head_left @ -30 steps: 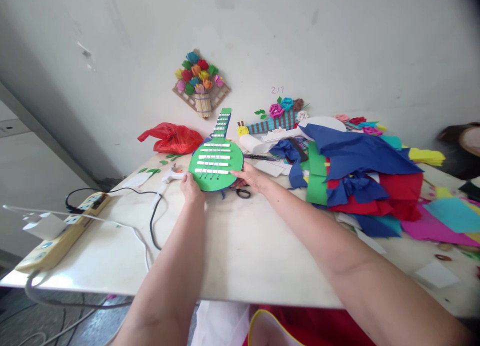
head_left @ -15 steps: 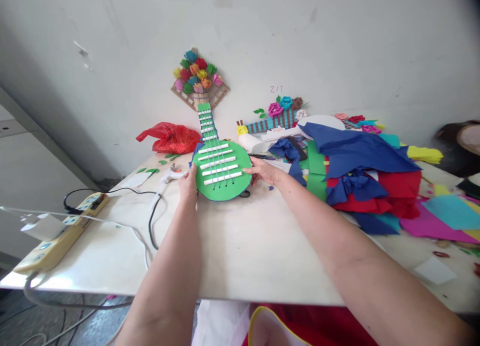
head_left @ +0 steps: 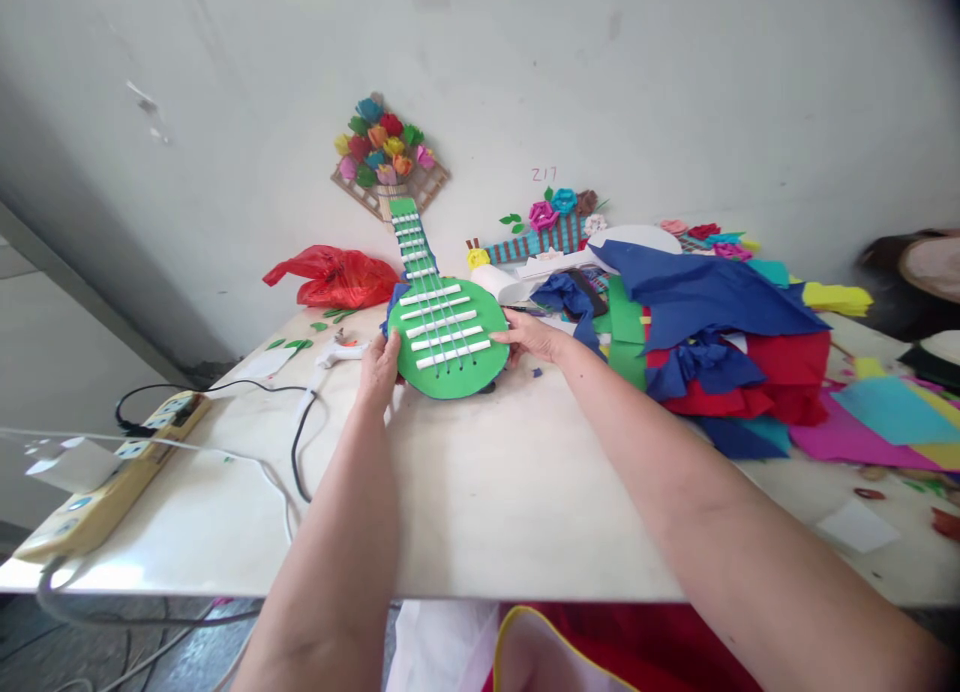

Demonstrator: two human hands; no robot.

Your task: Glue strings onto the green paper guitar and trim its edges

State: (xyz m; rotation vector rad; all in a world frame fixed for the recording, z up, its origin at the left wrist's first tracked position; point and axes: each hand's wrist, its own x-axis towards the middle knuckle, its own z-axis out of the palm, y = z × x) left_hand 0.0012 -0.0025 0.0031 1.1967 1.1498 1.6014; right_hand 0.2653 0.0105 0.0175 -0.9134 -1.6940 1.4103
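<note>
A green paper toy lute (head_left: 452, 334) with a round body, white rolled strips and thin strings is held up over the table (head_left: 480, 492). Its neck points up toward the wall, leaning slightly left. My left hand (head_left: 380, 364) grips the left edge of the body, thumb in front and the other fingers partly behind. On the right edge, my right hand (head_left: 531, 334) is closed round the rim with the thumb on the front. Blue material shows behind the lute's left side. Just left of my left hand lies a white glue gun (head_left: 339, 354) with a cord.
A yellow power strip (head_left: 112, 482) with cables runs along the left table edge. A red plastic bag (head_left: 337, 277) sits behind. Blue cloth-like sheets (head_left: 712, 292) and coloured papers pile up at right. A paper flower bouquet (head_left: 386, 152) is against the wall.
The lute's neck tilts slightly further left, and its body has turned a little in my hands. Both hands keep their hold. The whole view has shifted slightly.
</note>
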